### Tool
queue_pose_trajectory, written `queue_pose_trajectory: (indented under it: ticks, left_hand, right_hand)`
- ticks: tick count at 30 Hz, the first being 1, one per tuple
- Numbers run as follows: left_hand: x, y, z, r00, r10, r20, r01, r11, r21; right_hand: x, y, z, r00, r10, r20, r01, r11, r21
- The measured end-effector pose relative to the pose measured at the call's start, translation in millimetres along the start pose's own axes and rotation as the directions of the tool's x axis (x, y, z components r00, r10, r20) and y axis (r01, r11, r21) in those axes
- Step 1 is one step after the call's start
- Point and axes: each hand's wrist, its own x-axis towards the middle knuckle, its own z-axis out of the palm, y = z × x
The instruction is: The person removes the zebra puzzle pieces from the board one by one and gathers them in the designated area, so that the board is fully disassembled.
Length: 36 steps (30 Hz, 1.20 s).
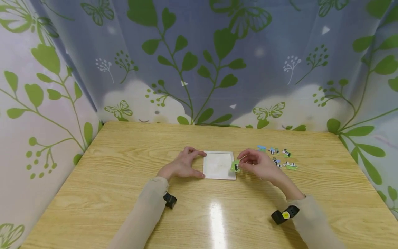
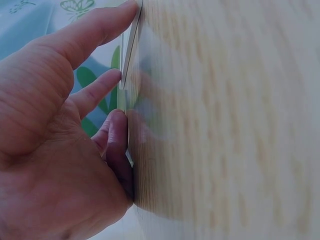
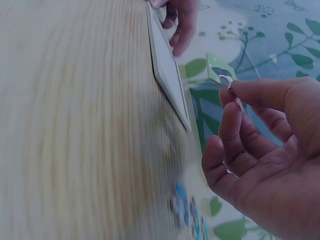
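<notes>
A shallow white puzzle tray with a raised rim lies on the wooden table. My left hand is at its left side, thumb at the near corner and a fingertip at the far corner, fingers spread fairly straight. In the left wrist view the thumb touches the tray's thin edge. Thumb and forefinger of my right hand pinch a green puzzle piece with a black-and-white print. The piece is held up at the tray's right rim; in the right wrist view this puzzle piece stands clear of the tray.
Several loose puzzle pieces with blue, green and black-and-white prints lie on the table right of the tray, partly behind my right hand. The wooden table ends at a leaf-patterned curtain at the back and sides.
</notes>
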Motion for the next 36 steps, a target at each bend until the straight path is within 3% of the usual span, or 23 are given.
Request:
queue_pose_trajectory:
  ticks: [17,36]
  left_hand:
    - [1.4,-3.5,-0.1,1.0,0.012,0.007,-0.012,1.0,-0.004]
    - [1.0,-3.2,0.3,1.0,0.002,0.007,-0.002,1.0,-0.013]
  right_hand:
    - [-41.5,20,-52,0.998,0.021,-0.063,-0.024,0.999,-0.04]
    - [-77.0,55,-83,0.992,0.026,-0.123,-0.049,0.981,-0.185]
